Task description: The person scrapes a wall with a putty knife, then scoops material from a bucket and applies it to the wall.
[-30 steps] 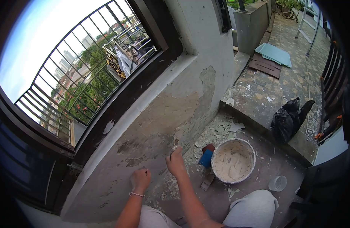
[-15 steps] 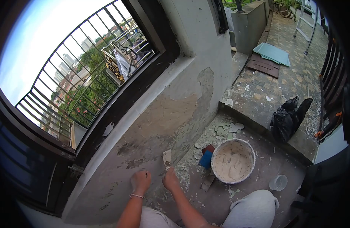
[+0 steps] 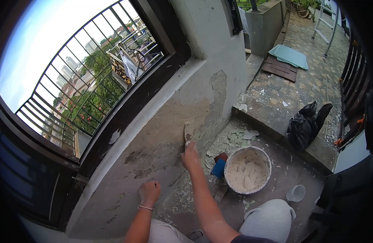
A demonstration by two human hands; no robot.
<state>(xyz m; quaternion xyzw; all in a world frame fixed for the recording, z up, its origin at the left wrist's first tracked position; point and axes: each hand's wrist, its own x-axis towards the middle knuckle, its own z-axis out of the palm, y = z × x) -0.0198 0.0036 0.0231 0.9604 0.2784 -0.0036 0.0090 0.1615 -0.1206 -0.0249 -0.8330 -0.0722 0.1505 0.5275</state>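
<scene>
My right hand (image 3: 191, 157) grips a putty knife (image 3: 187, 133), its blade held up against the patched wall (image 3: 174, 121). Lower down and to the left, my left hand (image 3: 149, 193) is closed in a fist near the wall's lower part; a small dark spot shows at its fingers, and what it holds, if anything, I cannot make out. To the right of both hands, a round bucket (image 3: 248, 170) contains pale beige paste. Beside that bucket lies a blue object (image 3: 219, 168) with a reddish-brown piece (image 3: 221, 157) behind it.
Flaked paint chips (image 3: 235, 139) litter the floor along the wall. A clear plastic cup (image 3: 296, 193) stands right of the bucket. On the raised tiled step sit a black plastic bag (image 3: 304, 126) and light-green sheets (image 3: 288, 56). A ladder (image 3: 325, 30) is farther back.
My right hand has moved up and slightly right along the wall with the putty knife. My left hand stays in nearly the same place, still closed.
</scene>
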